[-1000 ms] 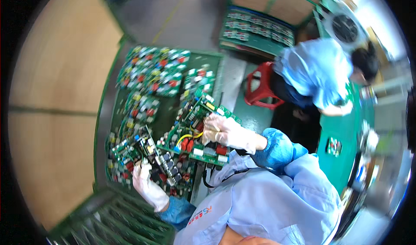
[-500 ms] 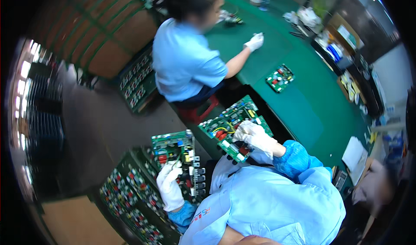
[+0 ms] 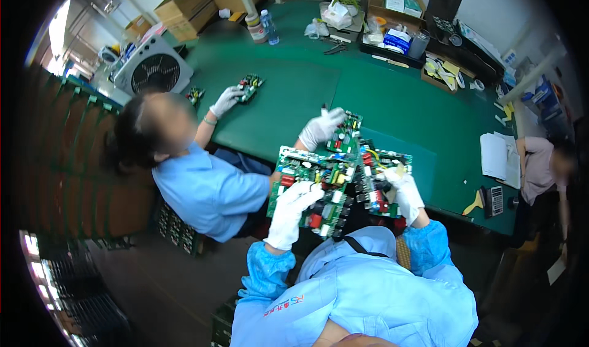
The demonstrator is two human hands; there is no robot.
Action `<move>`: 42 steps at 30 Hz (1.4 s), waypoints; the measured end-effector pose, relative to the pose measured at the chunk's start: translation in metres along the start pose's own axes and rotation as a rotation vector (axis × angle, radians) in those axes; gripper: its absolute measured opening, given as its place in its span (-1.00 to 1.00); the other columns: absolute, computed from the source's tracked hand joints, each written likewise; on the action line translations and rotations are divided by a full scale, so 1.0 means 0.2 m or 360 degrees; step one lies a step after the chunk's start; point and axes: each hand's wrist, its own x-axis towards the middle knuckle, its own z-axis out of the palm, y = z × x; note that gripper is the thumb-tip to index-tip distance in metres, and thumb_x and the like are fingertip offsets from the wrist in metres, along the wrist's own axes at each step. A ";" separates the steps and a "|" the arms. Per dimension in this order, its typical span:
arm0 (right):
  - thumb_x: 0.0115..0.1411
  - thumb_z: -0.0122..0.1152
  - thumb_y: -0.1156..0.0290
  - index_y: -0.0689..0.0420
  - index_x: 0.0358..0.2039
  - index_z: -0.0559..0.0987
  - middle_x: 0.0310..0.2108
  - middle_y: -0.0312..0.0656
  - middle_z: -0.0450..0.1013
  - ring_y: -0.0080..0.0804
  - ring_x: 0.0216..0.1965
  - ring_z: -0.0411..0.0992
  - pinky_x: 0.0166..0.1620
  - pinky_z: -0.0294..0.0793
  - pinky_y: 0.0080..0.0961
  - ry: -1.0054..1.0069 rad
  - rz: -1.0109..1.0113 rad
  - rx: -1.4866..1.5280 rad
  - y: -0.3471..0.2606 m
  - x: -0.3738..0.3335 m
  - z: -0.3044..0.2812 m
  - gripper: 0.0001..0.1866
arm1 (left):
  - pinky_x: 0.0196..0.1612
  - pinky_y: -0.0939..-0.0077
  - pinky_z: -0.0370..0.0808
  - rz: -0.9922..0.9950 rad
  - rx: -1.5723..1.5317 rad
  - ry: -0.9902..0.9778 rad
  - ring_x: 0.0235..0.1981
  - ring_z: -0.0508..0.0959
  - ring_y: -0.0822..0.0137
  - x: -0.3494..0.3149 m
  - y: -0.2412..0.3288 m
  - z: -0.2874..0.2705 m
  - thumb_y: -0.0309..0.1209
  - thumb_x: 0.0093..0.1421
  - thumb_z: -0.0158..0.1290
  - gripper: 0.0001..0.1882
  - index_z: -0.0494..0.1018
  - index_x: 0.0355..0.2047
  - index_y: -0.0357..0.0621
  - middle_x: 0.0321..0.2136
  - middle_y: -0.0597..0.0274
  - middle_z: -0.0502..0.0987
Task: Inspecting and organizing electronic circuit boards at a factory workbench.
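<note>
My left hand (image 3: 293,215), white-gloved, center of frame: fingers closed over a large green circuit board (image 3: 328,169), gripping it. My right hand (image 3: 405,194), also gloved, right of center: holding a second circuit board (image 3: 371,181) by its upper face; exact fingertip contact cannot be told. Both boards sit side by side in front of my chest, over the near edge of the green bench (image 3: 392,86); whether they touch cannot be told. Just above them, a co-worker's gloved hand (image 3: 322,129) is at a smaller board (image 3: 346,129). Upper left: a boxy fan (image 3: 153,68).
</note>
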 end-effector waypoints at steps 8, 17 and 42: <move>0.29 -0.01 0.14 0.26 -0.29 0.58 -0.33 -0.19 0.53 -0.43 -0.29 0.43 -0.13 0.36 -0.46 0.0322 -0.0403 -0.0539 -0.19 0.65 -0.36 -0.60 | -0.17 0.51 0.41 -0.0072 -0.0288 -0.0096 -0.28 0.46 0.46 0.99 0.28 0.21 -0.39 0.05 0.15 -0.81 0.53 -0.32 -0.17 -0.36 0.31 0.49; 0.27 -0.03 0.23 0.18 -0.28 0.65 -0.40 -0.20 0.49 -0.37 -0.33 0.42 -0.20 0.36 -0.47 0.0316 -0.0343 -0.0346 -0.09 1.76 -0.56 -0.66 | -0.21 0.53 0.45 -0.0036 0.0907 -0.0120 -0.29 0.56 0.35 2.38 0.03 0.12 -0.41 0.13 0.02 -0.83 0.60 -0.35 -0.11 -0.35 0.32 0.60; 0.21 0.02 0.24 0.05 -0.24 0.65 -0.23 -0.19 0.56 -0.32 -0.18 0.48 -0.12 0.42 -0.43 0.0414 0.0216 -0.0575 -0.04 2.53 -0.28 -0.72 | -0.10 0.30 0.47 0.0448 0.1680 0.1013 -0.17 0.47 0.03 2.99 -0.64 -0.13 -0.23 -0.02 0.19 -0.74 0.53 -0.38 -0.11 -0.19 0.01 0.40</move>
